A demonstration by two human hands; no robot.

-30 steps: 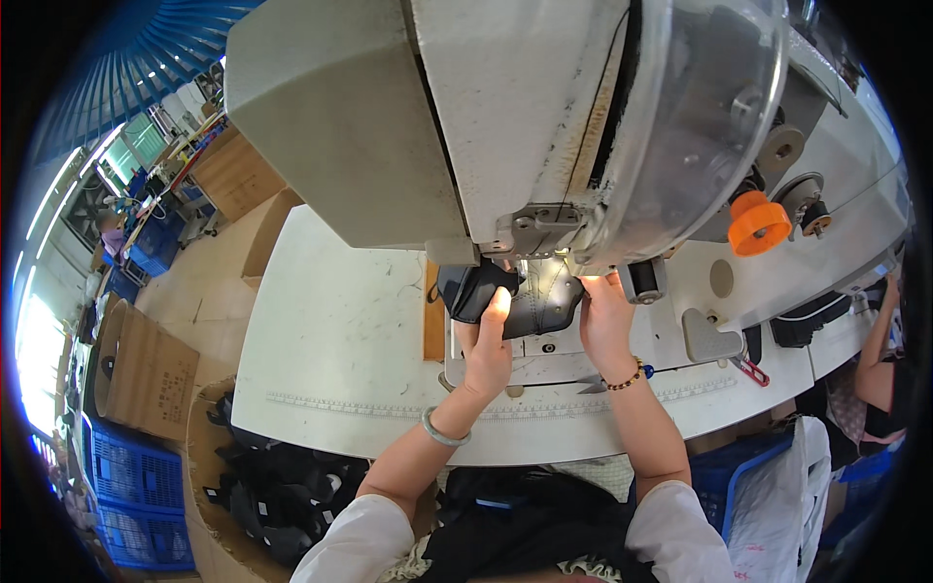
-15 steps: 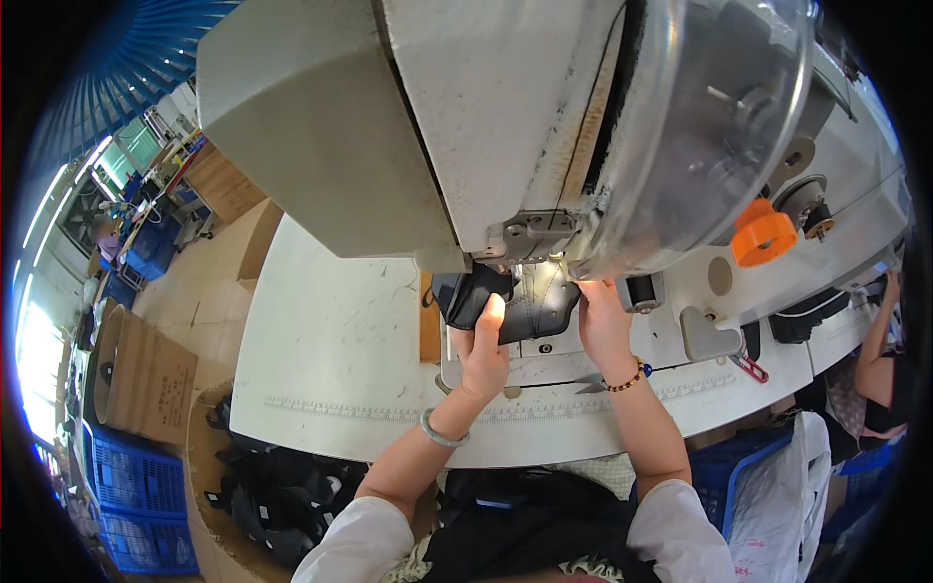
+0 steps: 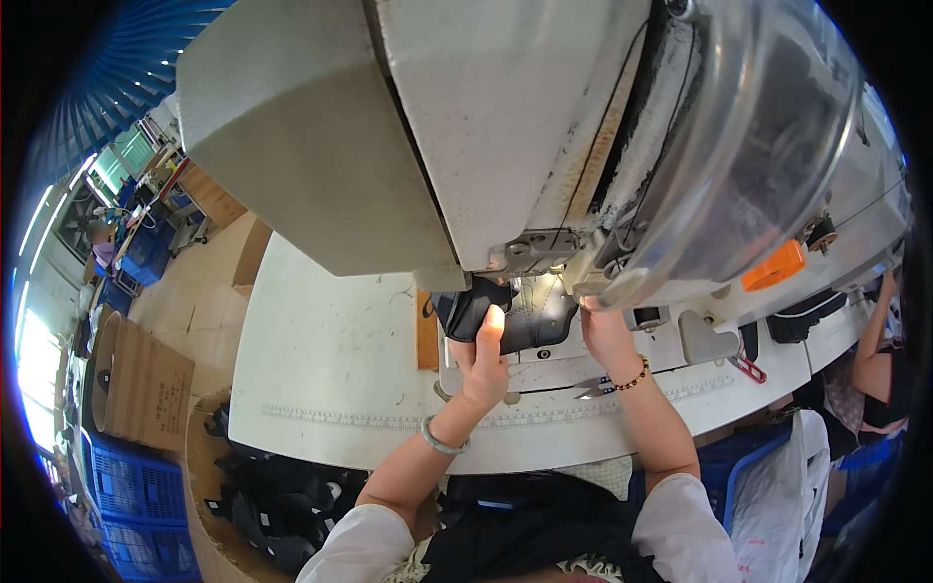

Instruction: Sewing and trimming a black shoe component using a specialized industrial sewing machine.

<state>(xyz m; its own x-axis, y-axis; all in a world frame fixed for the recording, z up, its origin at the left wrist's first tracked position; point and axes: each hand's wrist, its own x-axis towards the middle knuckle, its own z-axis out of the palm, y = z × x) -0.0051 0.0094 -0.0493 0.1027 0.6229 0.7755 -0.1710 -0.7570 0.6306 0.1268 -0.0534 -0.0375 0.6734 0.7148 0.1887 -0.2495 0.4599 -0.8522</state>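
A black stitched piece point(image 3: 539, 325), leather-like with a thick folded part at its left, lies under the lit needle area of a sewing machine point(image 3: 544, 126). My left hand point(image 3: 481, 364) is closed on its left side, thumb pressed on top and fingers underneath. My right hand point(image 3: 607, 340) is close to the piece's right edge. Its fingertips are hidden behind the machine's clear cover point(image 3: 729, 165), so its grip does not show. Beside my right wrist lie pointed metal blades point(image 3: 593, 391), partly covered by the wrist.
A ruler strip point(image 3: 389, 416) runs along the white table point(image 3: 321, 340) near its front edge. A red-handled tool point(image 3: 748, 367) lies at the right. Below left stands a carton point(image 3: 199, 476) of black pieces; a blue crate point(image 3: 714, 476) is at the lower right. Another person's arm point(image 3: 875, 335) shows far right.
The view has shifted, and the machine head looms larger. The black piece has turned slightly under the needle area. My right hand sits a little lower, its fingertips now out of sight; more of the blades shows.
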